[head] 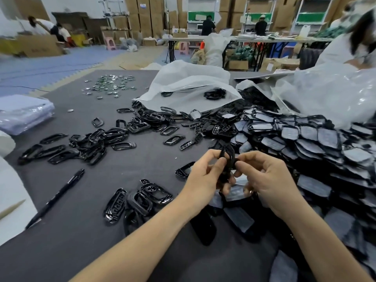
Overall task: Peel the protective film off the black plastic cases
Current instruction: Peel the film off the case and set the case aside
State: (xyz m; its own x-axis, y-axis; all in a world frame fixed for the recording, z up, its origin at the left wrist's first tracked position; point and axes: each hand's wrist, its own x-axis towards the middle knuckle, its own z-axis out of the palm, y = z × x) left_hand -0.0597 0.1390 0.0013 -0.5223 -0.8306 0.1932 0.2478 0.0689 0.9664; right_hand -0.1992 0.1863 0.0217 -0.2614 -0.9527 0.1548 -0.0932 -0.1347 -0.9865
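Note:
Both hands hold one black plastic case [228, 159] edge-on above the dark table [85, 231]. My left hand [205, 176] grips its left side with curled fingers and thumb. My right hand [264, 176] pinches its right edge between thumb and fingertips. To the right lies a big heap of cases with grey film [305, 143]. Glossy bare black cases [140, 200] lie just left of my left wrist, and more bare cases [85, 145] are scattered further left.
A black pen [55, 198] lies at the left. White plastic bags [189, 86] sit behind the heap. Small shiny round pieces [109, 86] lie at the far left of the table. A person in white [345, 47] sits at the right.

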